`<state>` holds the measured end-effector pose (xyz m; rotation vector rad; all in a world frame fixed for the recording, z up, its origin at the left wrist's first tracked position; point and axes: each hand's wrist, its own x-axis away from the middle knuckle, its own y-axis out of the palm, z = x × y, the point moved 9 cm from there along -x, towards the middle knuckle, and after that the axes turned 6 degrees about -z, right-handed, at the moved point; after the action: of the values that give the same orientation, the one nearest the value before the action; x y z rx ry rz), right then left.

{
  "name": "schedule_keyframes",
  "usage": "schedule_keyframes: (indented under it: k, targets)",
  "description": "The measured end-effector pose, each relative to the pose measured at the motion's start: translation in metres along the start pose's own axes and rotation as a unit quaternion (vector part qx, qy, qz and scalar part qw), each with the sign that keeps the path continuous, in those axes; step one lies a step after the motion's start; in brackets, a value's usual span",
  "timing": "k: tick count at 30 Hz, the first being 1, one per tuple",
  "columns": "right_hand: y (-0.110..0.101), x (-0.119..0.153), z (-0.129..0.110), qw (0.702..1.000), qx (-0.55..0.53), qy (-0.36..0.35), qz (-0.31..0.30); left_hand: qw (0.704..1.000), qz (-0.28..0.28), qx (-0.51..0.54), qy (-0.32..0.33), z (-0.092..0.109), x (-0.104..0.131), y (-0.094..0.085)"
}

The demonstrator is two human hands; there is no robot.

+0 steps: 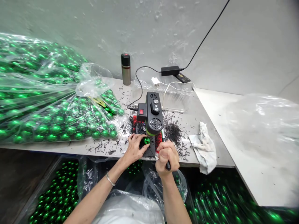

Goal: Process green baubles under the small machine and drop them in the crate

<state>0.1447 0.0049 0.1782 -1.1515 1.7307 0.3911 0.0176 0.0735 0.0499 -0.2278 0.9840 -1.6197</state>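
Note:
My left hand [134,147] pinches a shiny green ball [147,140] between thumb and fingers. The ball sits under the front end of a small black bench machine [154,107], over its dark base plate [149,151]. Whether the ball touches the machine head cannot be made out. On the machine's right side, my right hand [167,156] is wrapped round a lever [163,135] with a black end. A red switch [141,111] shows on the machine's left side. Red surfaces [158,140] flank the base, partly covered by black scraps.
Bulging clear bags of green balls [53,118] fill the table's left; more balls [58,189] lie below its front edge. Black scraps [173,132] litter the tabletop. A flask [126,70], power adapter [170,70], plastic tray [178,104] and white cloth [204,149] surround the machine.

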Motion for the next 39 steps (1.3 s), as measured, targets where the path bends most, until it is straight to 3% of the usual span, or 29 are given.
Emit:
schedule_keyframes:
  k: [6,11,17,26,31,36,39]
  targets:
    - [0.000,-0.001,-0.001,1.000,-0.007,-0.002,-0.001,0.999,0.046,-0.002,-0.007,-0.005,0.001,-0.006]
    - [0.000,0.003,0.002,1.000,-0.014,-0.003,0.004,0.999,0.033,0.025,-0.030,-0.014,-0.001,-0.003]
    - [0.007,0.028,0.015,1.000,0.003,-0.029,-0.008,0.998,0.026,0.031,-0.043,-0.017,-0.002,-0.002]
    - [0.013,0.050,0.030,0.998,-0.016,-0.037,0.043,0.998,0.038,0.032,-0.028,-0.015,-0.001,-0.003]
    - [0.014,0.050,0.031,0.999,-0.010,-0.041,0.028,0.998,0.035,0.035,-0.034,-0.016,-0.001,-0.002]
    - [0.020,0.046,0.024,0.996,0.021,-0.071,-0.052,0.998,0.029,0.049,-0.040,-0.018,-0.002,-0.001]
    - [0.011,0.030,0.017,0.998,0.007,-0.048,-0.031,0.997,0.031,0.060,-0.042,-0.019,-0.005,0.000]
